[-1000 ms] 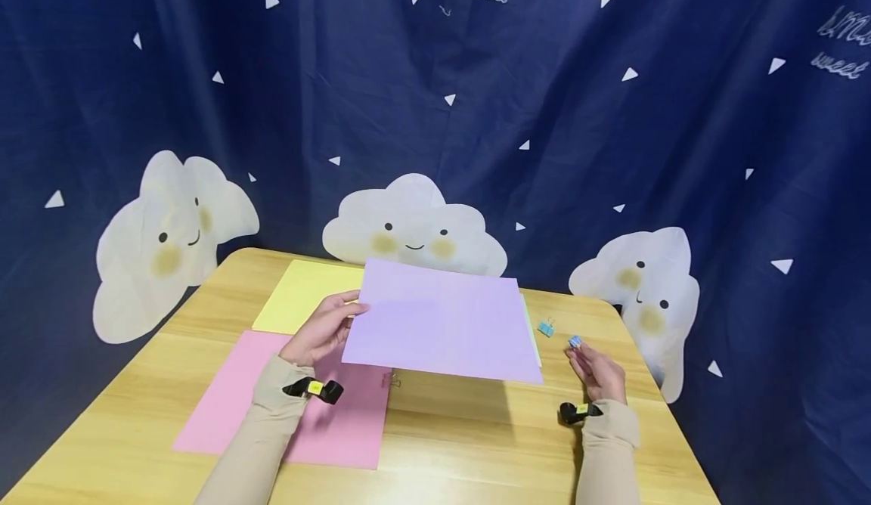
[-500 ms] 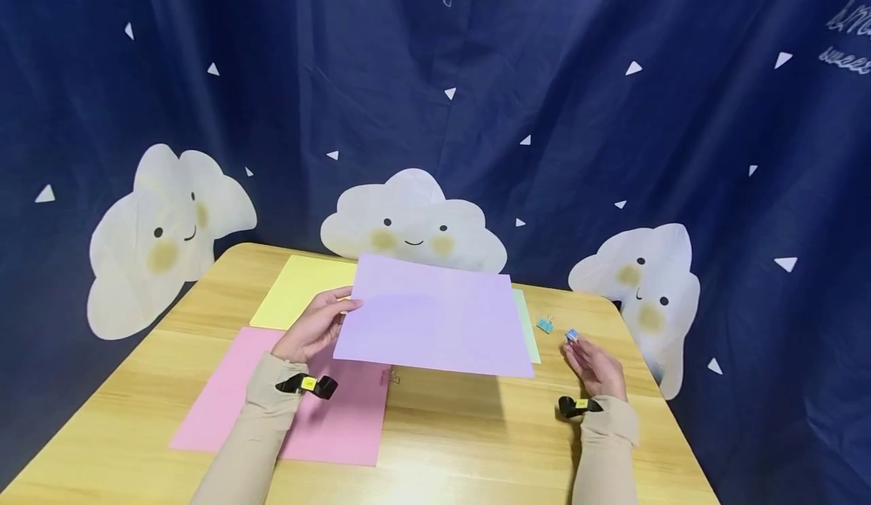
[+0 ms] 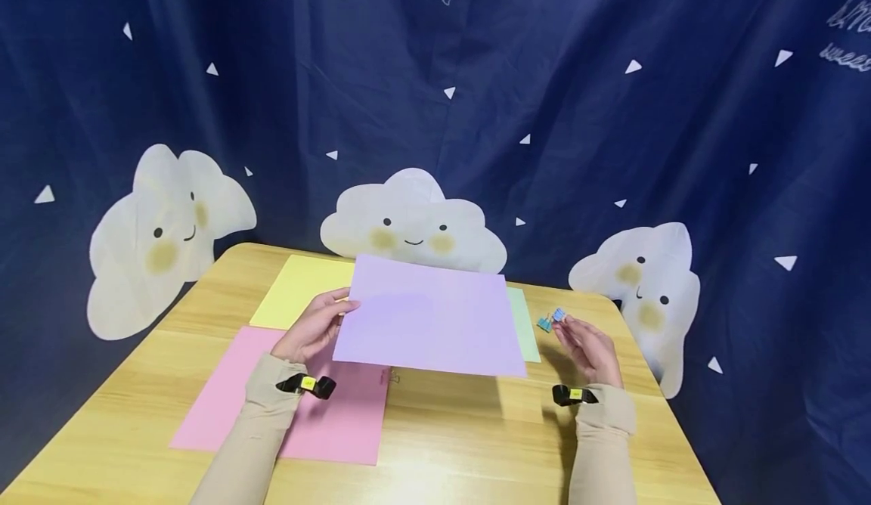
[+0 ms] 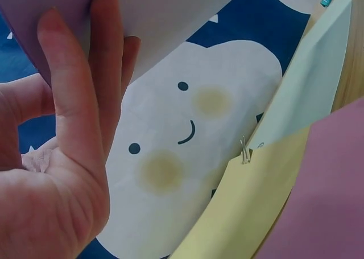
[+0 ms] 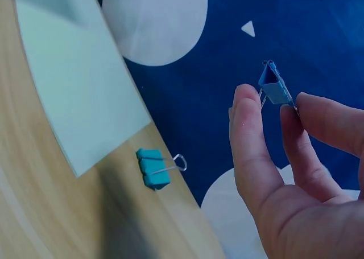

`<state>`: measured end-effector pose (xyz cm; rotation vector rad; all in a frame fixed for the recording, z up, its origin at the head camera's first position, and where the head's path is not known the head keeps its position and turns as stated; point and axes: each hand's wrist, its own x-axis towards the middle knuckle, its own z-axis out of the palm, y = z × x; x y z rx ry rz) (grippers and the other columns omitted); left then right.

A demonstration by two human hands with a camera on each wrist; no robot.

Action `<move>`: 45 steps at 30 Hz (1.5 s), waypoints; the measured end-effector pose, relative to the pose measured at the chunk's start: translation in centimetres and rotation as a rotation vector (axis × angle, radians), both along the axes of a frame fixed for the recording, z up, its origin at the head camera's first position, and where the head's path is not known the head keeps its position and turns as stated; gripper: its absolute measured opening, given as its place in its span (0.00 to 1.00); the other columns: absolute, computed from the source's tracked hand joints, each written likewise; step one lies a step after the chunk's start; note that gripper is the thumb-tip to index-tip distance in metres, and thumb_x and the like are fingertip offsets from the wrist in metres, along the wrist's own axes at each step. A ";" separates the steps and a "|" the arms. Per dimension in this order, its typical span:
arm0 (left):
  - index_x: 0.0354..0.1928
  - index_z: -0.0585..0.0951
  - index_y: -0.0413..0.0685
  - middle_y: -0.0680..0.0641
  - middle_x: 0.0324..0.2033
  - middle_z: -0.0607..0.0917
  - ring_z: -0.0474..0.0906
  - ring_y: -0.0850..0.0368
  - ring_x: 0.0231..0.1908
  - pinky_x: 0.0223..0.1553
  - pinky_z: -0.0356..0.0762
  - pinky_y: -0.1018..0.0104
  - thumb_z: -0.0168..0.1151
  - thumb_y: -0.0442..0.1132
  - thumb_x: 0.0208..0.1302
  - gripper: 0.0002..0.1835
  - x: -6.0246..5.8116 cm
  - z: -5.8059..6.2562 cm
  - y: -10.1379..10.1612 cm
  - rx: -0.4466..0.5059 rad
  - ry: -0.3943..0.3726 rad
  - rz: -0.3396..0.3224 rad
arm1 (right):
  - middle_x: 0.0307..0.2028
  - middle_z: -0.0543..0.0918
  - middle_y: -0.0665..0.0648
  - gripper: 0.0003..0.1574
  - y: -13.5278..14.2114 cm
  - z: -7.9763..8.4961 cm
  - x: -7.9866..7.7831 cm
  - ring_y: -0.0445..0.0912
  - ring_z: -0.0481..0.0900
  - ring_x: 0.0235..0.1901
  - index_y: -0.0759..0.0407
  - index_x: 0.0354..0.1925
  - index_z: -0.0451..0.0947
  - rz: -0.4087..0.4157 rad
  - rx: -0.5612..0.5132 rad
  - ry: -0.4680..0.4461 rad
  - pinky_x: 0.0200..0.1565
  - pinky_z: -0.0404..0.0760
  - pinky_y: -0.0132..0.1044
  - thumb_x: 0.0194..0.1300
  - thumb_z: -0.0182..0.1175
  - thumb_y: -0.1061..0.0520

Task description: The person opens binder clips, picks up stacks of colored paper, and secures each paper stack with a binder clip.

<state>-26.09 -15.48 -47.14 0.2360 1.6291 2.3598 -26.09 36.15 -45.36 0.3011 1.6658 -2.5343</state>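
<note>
My left hand (image 3: 314,329) grips the left edge of a purple sheet of paper (image 3: 430,316), thumb on top and fingers underneath. The sheet is held above the table, nearly level. Between thumb and finger, my right hand (image 3: 590,350) pinches a blue binder clip (image 5: 277,91) by one wire handle; its jaws look closed and grip nothing. To the right of the purple sheet, a teal binder clip (image 5: 153,169) lies on the table near the blue one. Partly hidden behind the purple sheet is light green paper (image 3: 522,327).
Pink paper (image 3: 333,429) lies at the left front of the wooden table (image 3: 469,452), a small clip (image 3: 395,376) at its right edge. Yellow paper (image 3: 299,286) lies behind it, with a silver clip (image 4: 245,151) on its edge. A dark blue curtain (image 3: 578,112) hangs behind.
My right hand has moved left and slightly away, carrying the blue binder clip closer to the teal one. The purple sheet has shifted a little left, showing more of the green paper.
</note>
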 end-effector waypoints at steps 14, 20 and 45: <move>0.61 0.71 0.39 0.54 0.34 0.92 0.87 0.70 0.29 0.29 0.85 0.82 0.50 0.28 0.78 0.14 -0.2 -0.3 -0.5 0.075 -0.005 -0.016 | 0.34 0.91 0.55 0.16 -1.0 0.9 0.1 0.42 0.91 0.40 0.59 0.34 0.88 0.003 -0.017 0.005 0.56 0.88 0.32 0.76 0.56 0.66; 0.59 0.75 0.42 0.54 0.33 0.91 0.85 0.72 0.26 0.23 0.80 0.85 0.51 0.29 0.78 0.12 -0.2 -0.4 -0.8 0.055 0.006 -0.016 | 0.36 0.91 0.55 0.16 -1.2 1.1 0.2 0.43 0.90 0.42 0.59 0.34 0.88 0.016 -0.006 0.004 0.56 0.88 0.32 0.75 0.56 0.68; 0.62 0.71 0.39 0.54 0.32 0.91 0.85 0.72 0.24 0.22 0.80 0.84 0.52 0.31 0.79 0.14 -0.4 -0.4 -0.6 0.025 -0.014 -0.021 | 0.32 0.90 0.48 0.10 -3.2 1.3 0.0 0.39 0.90 0.35 0.53 0.33 0.78 0.000 0.108 0.017 0.46 0.91 0.30 0.75 0.61 0.58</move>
